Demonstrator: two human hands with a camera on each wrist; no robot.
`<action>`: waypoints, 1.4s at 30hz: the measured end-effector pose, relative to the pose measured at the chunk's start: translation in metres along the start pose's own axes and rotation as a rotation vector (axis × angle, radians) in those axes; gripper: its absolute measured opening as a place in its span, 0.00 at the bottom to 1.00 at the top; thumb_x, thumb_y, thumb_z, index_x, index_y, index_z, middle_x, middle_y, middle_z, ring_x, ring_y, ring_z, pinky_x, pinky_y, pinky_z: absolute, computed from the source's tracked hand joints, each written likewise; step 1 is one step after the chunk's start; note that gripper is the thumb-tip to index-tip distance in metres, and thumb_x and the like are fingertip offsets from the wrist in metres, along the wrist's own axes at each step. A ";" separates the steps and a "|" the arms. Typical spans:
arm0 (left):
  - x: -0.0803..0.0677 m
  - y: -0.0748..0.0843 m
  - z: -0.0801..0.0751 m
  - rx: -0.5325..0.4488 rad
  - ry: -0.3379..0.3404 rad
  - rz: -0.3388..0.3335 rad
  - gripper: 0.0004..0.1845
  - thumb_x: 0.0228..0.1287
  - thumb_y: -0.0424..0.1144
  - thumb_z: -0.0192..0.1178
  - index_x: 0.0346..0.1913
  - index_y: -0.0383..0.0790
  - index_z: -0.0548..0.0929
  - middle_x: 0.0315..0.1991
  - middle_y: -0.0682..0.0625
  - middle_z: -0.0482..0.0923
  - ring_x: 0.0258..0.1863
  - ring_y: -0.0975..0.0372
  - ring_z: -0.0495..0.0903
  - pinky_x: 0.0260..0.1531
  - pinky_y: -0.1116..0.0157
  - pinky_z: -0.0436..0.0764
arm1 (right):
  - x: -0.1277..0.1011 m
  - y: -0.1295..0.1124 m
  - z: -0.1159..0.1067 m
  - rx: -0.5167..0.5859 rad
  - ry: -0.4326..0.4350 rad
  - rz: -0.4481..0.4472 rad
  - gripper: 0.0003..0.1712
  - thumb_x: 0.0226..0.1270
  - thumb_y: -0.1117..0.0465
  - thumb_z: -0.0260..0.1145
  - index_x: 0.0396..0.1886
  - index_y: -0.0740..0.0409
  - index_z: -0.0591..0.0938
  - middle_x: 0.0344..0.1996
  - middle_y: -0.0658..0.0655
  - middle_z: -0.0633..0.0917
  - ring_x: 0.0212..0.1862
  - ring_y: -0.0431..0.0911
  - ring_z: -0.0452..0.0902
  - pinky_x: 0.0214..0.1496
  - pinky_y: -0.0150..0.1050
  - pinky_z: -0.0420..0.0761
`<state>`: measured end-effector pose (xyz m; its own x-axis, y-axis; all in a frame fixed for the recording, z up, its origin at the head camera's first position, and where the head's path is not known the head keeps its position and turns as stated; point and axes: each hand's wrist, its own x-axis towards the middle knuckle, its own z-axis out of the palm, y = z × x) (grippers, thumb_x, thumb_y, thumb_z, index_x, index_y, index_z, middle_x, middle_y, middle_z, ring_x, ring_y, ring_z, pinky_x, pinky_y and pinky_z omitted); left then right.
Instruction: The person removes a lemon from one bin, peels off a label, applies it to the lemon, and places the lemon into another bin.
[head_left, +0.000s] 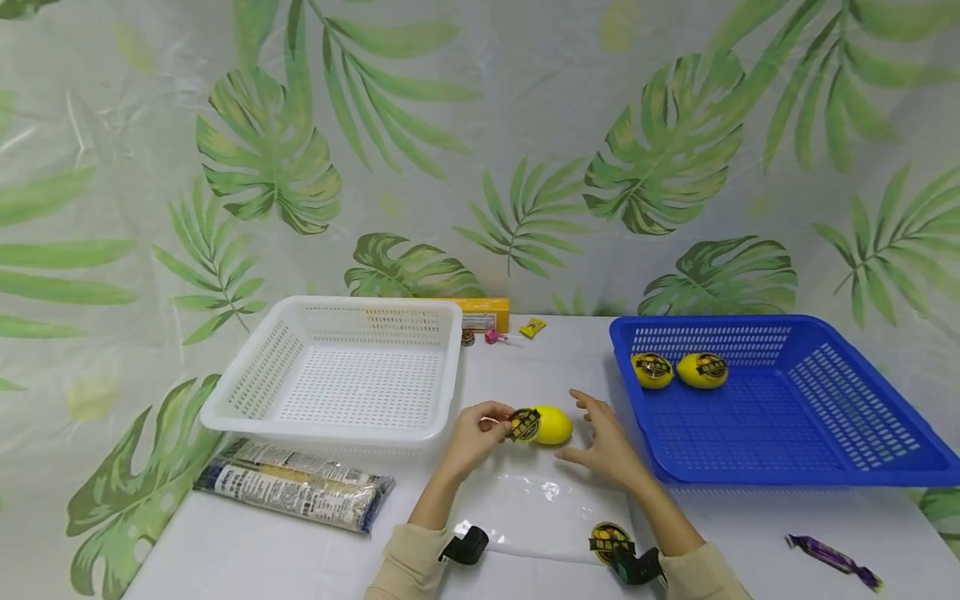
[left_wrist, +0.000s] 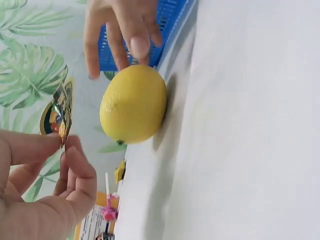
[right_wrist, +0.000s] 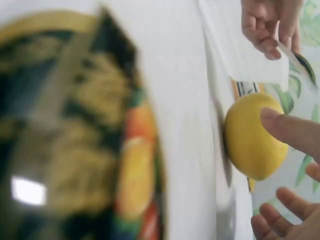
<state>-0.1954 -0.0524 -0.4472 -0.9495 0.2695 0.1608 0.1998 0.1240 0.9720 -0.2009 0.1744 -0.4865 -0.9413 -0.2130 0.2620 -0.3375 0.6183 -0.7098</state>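
My left hand (head_left: 480, 433) pinches a round black-and-gold sticker (head_left: 524, 425) by its edge, between thumb and fingertips. In the left wrist view the sticker (left_wrist: 59, 114) stands apart from a yellow lemon (left_wrist: 134, 104) lying on the white table. My right hand (head_left: 606, 442) is on the lemon's other side, fingers spread and relaxed, holding nothing. From the right wrist, a finger of it overlaps the lemon (right_wrist: 255, 136). Another such sticker (head_left: 611, 540) lies by the right wrist, on a glossy clear sheet (head_left: 525, 508), and looms large in the right wrist view.
A blue basket (head_left: 787, 475) at right contains two lemons (head_left: 702, 371) bearing stickers. On the left stands a white basket (head_left: 322, 429), with a long printed packet (head_left: 292, 485) before it. Behind are an orange box (head_left: 487, 312), a lollipop (head_left: 492, 336) and small sweets. A purple-wrapped sweet (head_left: 834, 560) lies front right.
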 end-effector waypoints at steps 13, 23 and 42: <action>0.044 -0.021 0.008 0.045 0.123 -0.033 0.07 0.57 0.27 0.59 0.37 0.27 0.83 0.31 0.39 0.81 0.29 0.62 0.78 0.31 0.67 0.79 | 0.048 0.012 0.021 0.061 -0.140 -0.033 0.38 0.39 0.63 0.80 0.53 0.66 0.76 0.48 0.63 0.81 0.50 0.56 0.75 0.55 0.54 0.72; 0.068 -0.004 0.000 0.223 0.145 0.053 0.07 0.56 0.24 0.58 0.36 0.30 0.83 0.29 0.37 0.83 0.25 0.58 0.82 0.25 0.68 0.79 | 0.083 0.001 0.009 0.109 -0.125 -0.051 0.38 0.42 0.68 0.76 0.57 0.68 0.73 0.52 0.68 0.78 0.51 0.60 0.73 0.57 0.56 0.70; 0.085 0.016 0.007 0.217 0.329 0.102 0.06 0.49 0.23 0.63 0.33 0.28 0.84 0.24 0.40 0.81 0.21 0.62 0.78 0.23 0.73 0.77 | 0.100 -0.019 0.009 0.156 -0.034 -0.091 0.38 0.36 0.73 0.78 0.53 0.67 0.74 0.49 0.67 0.79 0.52 0.60 0.74 0.58 0.56 0.70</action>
<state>-0.2714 -0.0206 -0.4192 -0.9418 -0.0252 0.3352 0.3100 0.3203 0.8951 -0.2890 0.1349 -0.4528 -0.9059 -0.2892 0.3094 -0.4160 0.4708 -0.7780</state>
